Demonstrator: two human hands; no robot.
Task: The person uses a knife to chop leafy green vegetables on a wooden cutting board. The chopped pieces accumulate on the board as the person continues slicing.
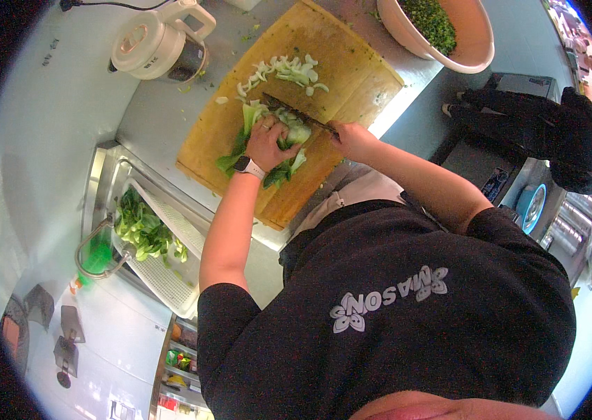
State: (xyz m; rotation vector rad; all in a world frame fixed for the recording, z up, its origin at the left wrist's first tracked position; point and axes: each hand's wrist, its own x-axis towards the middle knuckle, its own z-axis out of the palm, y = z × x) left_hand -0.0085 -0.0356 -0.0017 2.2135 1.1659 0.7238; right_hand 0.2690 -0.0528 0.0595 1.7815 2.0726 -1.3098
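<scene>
My right hand (351, 140) is closed round the handle of a kitchen knife (296, 112), whose dark blade crosses the leafy greens near their cut stems. With fingers curled, my left hand (269, 144) presses a bunch of leafy greens (298, 134) onto a yellow cutting board (359, 58). Pale sliced stems (296, 71) lie loose on the board beyond the blade. Dark green leaves stick out from under my left hand and wrist. Part of the bunch is hidden by my fingers.
A glass jug with a cream lid (141, 44) stands behind the board. A pink basin (477, 47) holds chopped greens. Left of me, a white perforated basket (188, 299) with leafy greens (143, 226) sits at the sink, beside a metal faucet (86, 247). A person in dark clothes (580, 136) is at the right.
</scene>
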